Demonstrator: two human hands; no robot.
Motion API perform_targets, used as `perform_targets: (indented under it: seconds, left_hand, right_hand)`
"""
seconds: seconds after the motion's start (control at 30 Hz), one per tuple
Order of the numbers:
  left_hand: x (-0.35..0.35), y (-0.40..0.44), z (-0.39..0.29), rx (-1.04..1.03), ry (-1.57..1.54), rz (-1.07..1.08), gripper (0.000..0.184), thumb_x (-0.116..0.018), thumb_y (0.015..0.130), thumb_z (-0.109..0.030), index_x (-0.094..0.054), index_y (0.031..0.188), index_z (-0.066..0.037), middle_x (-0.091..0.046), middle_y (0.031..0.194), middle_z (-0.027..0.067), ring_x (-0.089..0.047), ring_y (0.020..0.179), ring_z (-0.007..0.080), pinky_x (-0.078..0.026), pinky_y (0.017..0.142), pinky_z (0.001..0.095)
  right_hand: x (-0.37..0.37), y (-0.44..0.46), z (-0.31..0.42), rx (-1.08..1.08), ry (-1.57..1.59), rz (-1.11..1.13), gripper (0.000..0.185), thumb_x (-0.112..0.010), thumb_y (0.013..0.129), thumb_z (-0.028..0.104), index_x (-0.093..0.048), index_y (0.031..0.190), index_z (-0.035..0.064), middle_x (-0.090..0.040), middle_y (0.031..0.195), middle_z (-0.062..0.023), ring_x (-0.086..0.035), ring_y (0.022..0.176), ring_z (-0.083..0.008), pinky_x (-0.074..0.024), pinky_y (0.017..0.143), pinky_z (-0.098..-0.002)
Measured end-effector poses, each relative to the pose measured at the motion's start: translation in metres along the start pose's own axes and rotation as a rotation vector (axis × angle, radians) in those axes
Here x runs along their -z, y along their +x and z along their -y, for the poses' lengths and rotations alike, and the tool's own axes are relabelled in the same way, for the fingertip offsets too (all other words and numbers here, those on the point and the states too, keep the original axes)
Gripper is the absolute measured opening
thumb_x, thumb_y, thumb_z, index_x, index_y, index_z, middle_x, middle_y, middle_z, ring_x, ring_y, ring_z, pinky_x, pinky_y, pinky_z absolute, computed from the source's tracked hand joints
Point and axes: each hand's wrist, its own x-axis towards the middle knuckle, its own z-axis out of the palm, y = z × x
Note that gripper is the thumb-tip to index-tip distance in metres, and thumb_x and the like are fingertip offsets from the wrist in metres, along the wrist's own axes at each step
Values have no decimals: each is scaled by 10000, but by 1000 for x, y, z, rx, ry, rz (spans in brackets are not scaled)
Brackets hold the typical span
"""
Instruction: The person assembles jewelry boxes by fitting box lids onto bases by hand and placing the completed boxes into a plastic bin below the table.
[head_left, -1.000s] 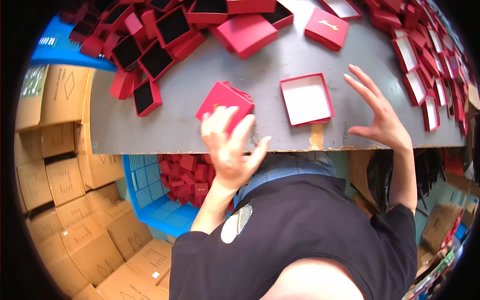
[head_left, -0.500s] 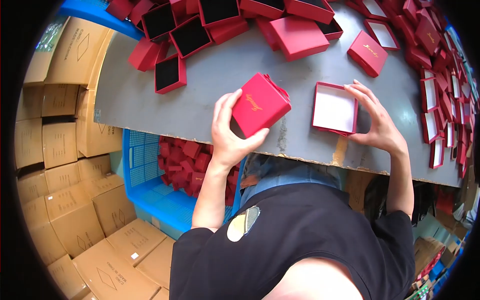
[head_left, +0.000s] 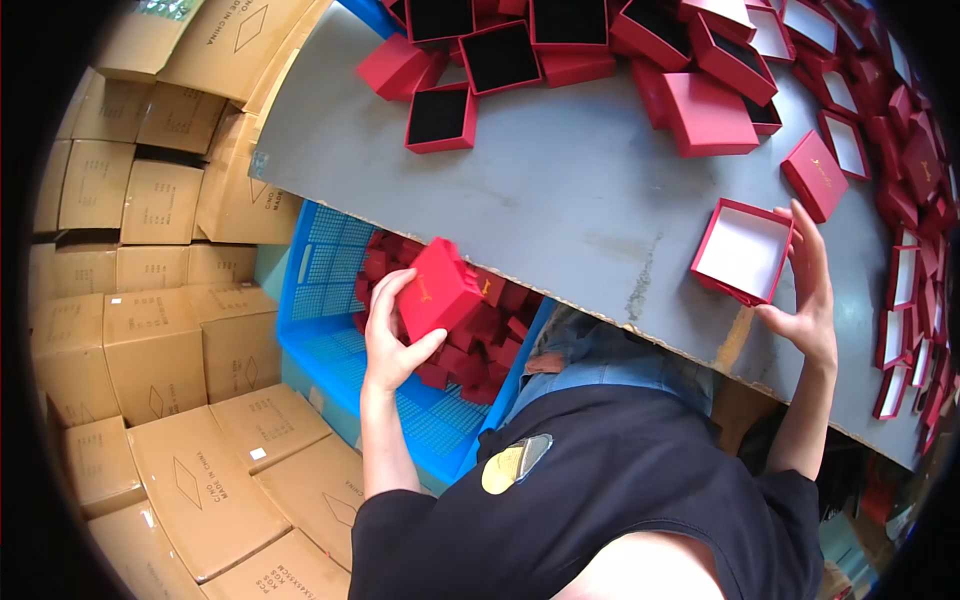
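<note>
In my left hand is a closed red jewelry box with gold lettering and a ribbon bow at one edge. It is held over a blue plastic crate that contains many small red boxes. My right hand has its fingers around the right edge of a red box lid, which rests white inside up on the grey table. Thumb and fingers sit at two of its corners.
Open red box bases with black padding lie along the table's far side. A lettered red lid lies beyond my right hand, and more lids are heaped at the right. Brown cartons are stacked on the left.
My left hand has carried the closed jewelry box from above the table leftward and down over the crate. My right hand stays at the white-lined lid. The view has shifted.
</note>
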Motion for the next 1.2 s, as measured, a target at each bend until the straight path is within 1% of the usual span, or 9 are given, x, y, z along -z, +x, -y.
perform_targets:
  seconds: [0.07,0.2,0.37,0.5,0.67,0.83,0.97,1.1,1.2]
  left_hand:
    - [14,-11,4,-44,560,-117,882,-888,613,-257,-537,1413,-138,-354,1570,165,-364,1448,360,-339,1163,484]
    - [26,30,-11,-197,448,-277,675,-792,783,-154,-531,1400,-68,-315,1588,205,-351,1457,371,-330,1173,464]
    - [28,177,-7,-409,634,-104,783,-600,707,43,-460,1465,-92,-271,1632,148,-300,1485,373,-320,1193,440]
    - [25,246,0,-332,648,143,884,-642,643,34,-421,1489,-92,-281,1630,146,-326,1471,371,-341,1188,418]
    - [23,240,-8,-352,592,163,944,-833,564,-100,-462,1432,-82,-373,1512,177,-392,1422,355,-376,1171,414]
    - [5,213,0,-502,497,140,914,-847,554,-115,-495,1397,-77,-426,1431,149,-459,1349,343,-406,1136,420]
    - [-53,169,-23,-538,275,247,961,-849,528,-126,-494,1421,-100,-479,1392,117,-497,1321,299,-397,1132,394]
    - [-134,124,-57,-588,56,305,1127,-903,555,-156,-349,1535,-101,-495,1373,137,-511,1299,304,-420,1114,402]
    - [-166,116,-67,-566,11,347,1220,-927,604,-269,-215,1568,-46,-484,1443,199,-495,1333,386,-255,1195,569]
  right_hand:
    - [-8,6,7,16,70,-16,1143,-840,553,358,-352,1550,84,-465,1481,-148,-471,1376,-296,-334,1185,-471]
    - [-14,24,31,170,-100,105,1032,-777,589,266,-392,1525,66,-469,1475,-161,-478,1358,-305,-335,1167,-464]
    - [-31,35,64,244,-391,224,927,-737,600,177,-455,1480,114,-451,1451,-189,-464,1330,-374,-373,1122,-473]
    - [-38,29,72,218,-467,214,927,-792,607,215,-463,1472,151,-440,1463,-168,-472,1296,-393,-405,1091,-482]
    - [-49,30,52,252,-242,185,948,-829,629,222,-434,1485,115,-454,1452,-170,-468,1330,-361,-389,1119,-470]
    - [-62,42,54,275,-124,206,954,-816,657,213,-399,1508,108,-468,1434,-166,-468,1340,-336,-374,1141,-451]
    - [-71,50,54,307,-153,210,942,-793,682,212,-373,1519,109,-473,1411,-174,-456,1334,-366,-377,1139,-460]
    - [-84,55,49,401,-141,185,946,-804,678,231,-378,1514,113,-470,1397,-190,-465,1310,-373,-406,1104,-468]
    - [-92,53,48,423,-183,203,994,-850,650,235,-380,1519,127,-512,1373,-182,-479,1292,-373,-396,1104,-480]
